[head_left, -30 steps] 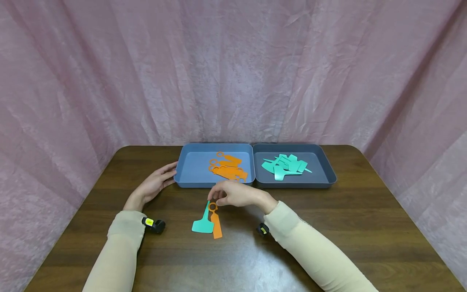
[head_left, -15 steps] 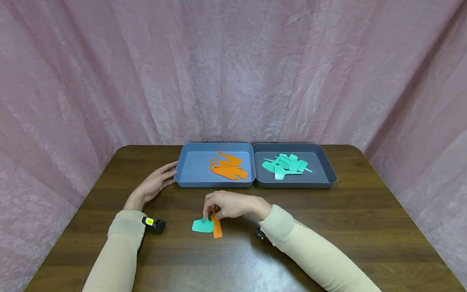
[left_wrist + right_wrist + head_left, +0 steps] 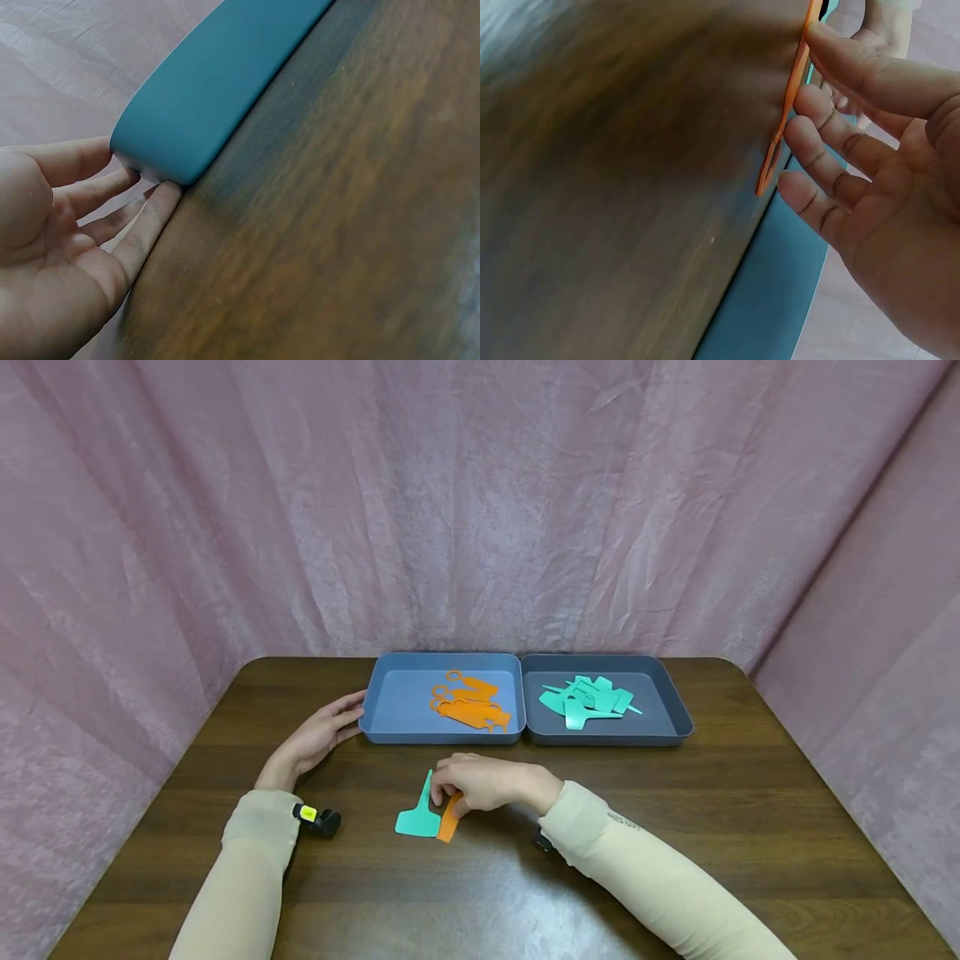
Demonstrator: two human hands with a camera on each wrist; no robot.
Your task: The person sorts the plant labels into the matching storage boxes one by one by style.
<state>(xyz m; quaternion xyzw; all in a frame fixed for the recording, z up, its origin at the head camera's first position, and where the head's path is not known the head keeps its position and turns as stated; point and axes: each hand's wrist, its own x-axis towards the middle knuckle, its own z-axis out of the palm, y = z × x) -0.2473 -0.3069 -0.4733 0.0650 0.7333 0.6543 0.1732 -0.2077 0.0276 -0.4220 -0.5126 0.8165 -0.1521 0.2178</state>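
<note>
My right hand (image 3: pixel 483 781) pinches an orange tag (image 3: pixel 447 823), a flat strip with a ring end, tilted close over the table. In the right wrist view the tag (image 3: pixel 793 82) shows edge-on at the thumb and fingertips, its ring end pointing toward the trays. Just left of it lies a mint-green T-shaped plant label (image 3: pixel 417 821), stem pointing away from me. My left hand (image 3: pixel 318 737) rests its outstretched fingers against the left end of the blue tray (image 3: pixel 397 727); in the left wrist view those fingertips (image 3: pixel 166 196) touch the tray's corner.
Several orange tags (image 3: pixel 468 714) lie piled in the blue tray's right half. A dark grey tray (image 3: pixel 660 727) adjoins it on the right, with several green plant labels (image 3: pixel 600 697) inside. A pink curtain (image 3: pixel 480 510) hangs behind the wooden table (image 3: pixel 360 893).
The right hand has come down to the orange tag and taken hold of it; the tag has tilted and shifted slightly. The green label and left hand stay put.
</note>
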